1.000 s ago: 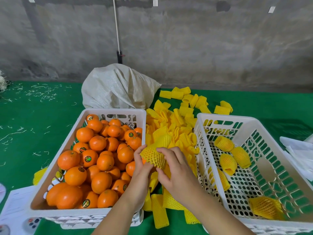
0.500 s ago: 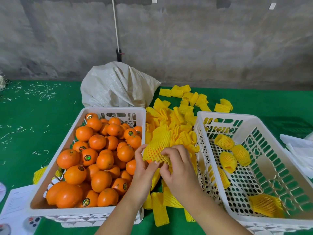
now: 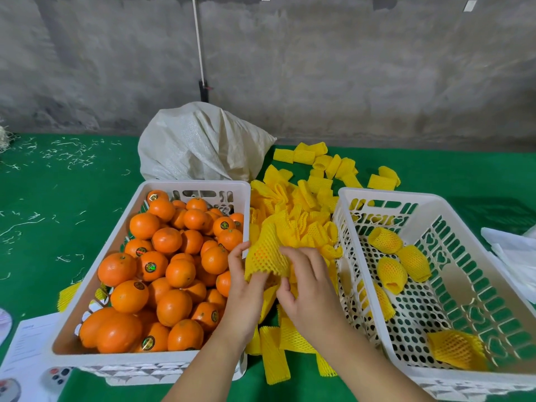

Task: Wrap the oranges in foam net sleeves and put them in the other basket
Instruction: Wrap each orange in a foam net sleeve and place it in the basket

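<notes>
A: Head view, quick. What changed?

B: A second ago you had the net sleeve (image 3: 268,256) bunched round the orange's top. Now it's stretched further down, orange showing through the mesh. Your hands have dropped a little toward you, same spot otherwise: just right of the full basket (image 3: 200,185), over the pile of loose sleeves (image 3: 304,216).

A: Grip?

B: Left hand (image 3: 246,288): fingers and thumb pinch the sleeve's left and lower edge. Right hand (image 3: 311,285): fingers curled on the right side, pulling the net down. Both are clamped on the same sleeve; the orange is inside it, between your hands.

A: Meaning for the task?

B: Wrapping looks nearly done, I'd say; the lower end is hidden by your fingers, so can't tell if it's fully covered. Next you'd carry it right into the other basket (image 3: 435,201), well right of the full one, where wrapped oranges (image 3: 385,239) already lie. Loose oranges (image 3: 174,271) still fill the full basket, so plenty remains.
</notes>
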Tool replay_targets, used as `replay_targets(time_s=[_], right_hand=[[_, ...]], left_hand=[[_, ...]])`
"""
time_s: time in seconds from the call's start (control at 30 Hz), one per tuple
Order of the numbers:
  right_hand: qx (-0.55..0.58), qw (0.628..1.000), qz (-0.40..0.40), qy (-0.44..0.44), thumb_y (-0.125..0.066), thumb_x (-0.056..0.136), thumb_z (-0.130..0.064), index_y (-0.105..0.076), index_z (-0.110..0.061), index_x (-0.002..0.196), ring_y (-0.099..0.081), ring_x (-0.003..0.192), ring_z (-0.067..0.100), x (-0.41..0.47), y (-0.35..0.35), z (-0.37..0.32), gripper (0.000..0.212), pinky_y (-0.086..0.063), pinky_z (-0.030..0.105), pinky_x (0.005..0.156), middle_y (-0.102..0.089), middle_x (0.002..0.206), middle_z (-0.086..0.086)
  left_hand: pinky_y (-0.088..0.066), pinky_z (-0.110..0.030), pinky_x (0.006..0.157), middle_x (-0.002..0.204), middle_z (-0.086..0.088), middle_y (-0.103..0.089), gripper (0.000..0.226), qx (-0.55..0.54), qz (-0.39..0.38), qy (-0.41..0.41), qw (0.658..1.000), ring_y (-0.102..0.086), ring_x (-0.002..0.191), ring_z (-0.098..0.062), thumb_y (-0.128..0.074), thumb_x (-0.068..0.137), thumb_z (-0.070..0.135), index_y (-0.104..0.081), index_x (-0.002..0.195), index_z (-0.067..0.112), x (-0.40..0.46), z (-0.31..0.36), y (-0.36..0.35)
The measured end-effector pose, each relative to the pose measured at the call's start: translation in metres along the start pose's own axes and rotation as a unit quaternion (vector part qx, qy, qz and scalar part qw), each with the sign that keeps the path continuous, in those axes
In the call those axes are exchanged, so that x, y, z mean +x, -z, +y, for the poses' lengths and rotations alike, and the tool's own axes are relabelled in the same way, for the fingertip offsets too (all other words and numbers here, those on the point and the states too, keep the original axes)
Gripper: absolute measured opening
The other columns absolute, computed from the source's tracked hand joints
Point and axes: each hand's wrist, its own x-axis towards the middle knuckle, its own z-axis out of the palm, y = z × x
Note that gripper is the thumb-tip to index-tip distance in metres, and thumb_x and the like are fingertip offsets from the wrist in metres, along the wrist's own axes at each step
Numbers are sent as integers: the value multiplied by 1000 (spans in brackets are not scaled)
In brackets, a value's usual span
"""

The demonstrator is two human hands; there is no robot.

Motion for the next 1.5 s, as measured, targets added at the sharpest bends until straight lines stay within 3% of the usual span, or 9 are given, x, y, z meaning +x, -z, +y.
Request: replay_targets(time_s=[0.17,0.5,0.7,0.8,0.9,1.1,1.23,1.33,1.5], right_hand=[[57,993,-41,-99,-60,95,-11,-48,-27,149,-51,103,2,-1,-6,11,57,-40,5,79,-43,128,-21],[82,992,-16,-92,-55,93,-34,-61,-27,108,-53,84,3,-17,-15,-5,18,-44,12,74,-50,102,-20],[410,829,-71,-374,-71,78,-71,-44,-41,141,-62,113,-2,7,-7,-20,75,-54,18,88,-60,130,-19],[393,840,-79,-366,-76,67,-66,-42,-40,150,-58,128,8,10,-11,-24,94,-52,38,107,-58,141,-15],[411,835,-22,-365,-84,79,-46,-52,-37,143,-68,115,14,5,-2,-6,72,-58,39,97,-68,130,-9],[416,804,134,-403,-75,89,-38,-54,-26,138,-75,83,29,-6,55,69,56,-59,34,70,-75,113,5],[317,802,235,-449,-63,100,-11,-33,-24,152,-74,88,24,-24,71,109,61,-61,36,75,-72,114,16],[246,820,133,-498,-59,103,-22,9,-34,162,-65,110,23,-39,61,113,91,-52,46,98,-64,134,3],[-45,942,-57,-328,-64,99,-30,-10,-24,165,-21,150,32,-51,54,109,86,-35,49,115,-16,166,8]], left_hand=[[-55,-42,104,139,-4,-63,77,-10,-80,16,997,-63,128,-25,-81,92,24,-36,151,42,-5,-2,11],[-60,-42,88,114,0,-71,59,31,73,-45,996,-70,105,-26,-70,82,27,-51,138,30,2,-8,-1],[-61,-35,87,126,7,-68,58,86,37,-83,992,-71,109,-19,-67,97,19,-42,147,36,-5,-11,-4],[-55,-27,100,143,22,-58,67,184,-13,-96,978,-62,127,-5,-64,105,26,-26,160,36,-11,-12,-7],[-61,-41,83,124,32,-64,77,251,-83,-70,962,-71,95,-13,-63,104,36,-15,162,49,-15,-5,-7],[-53,-41,93,135,18,-63,37,498,12,-116,860,-61,117,-12,-57,102,42,-54,139,40,-10,-1,70],[-28,-39,113,148,21,-51,48,757,-110,61,641,-35,140,-20,-51,99,50,-47,147,50,-5,-12,98],[-16,-45,117,155,18,-42,54,779,-167,112,594,-24,145,-24,-45,100,53,-36,153,50,5,-14,91],[-18,-47,115,163,9,-33,53,851,-192,153,464,-23,149,-30,-34,104,54,-35,155,43,3,-6,79]])
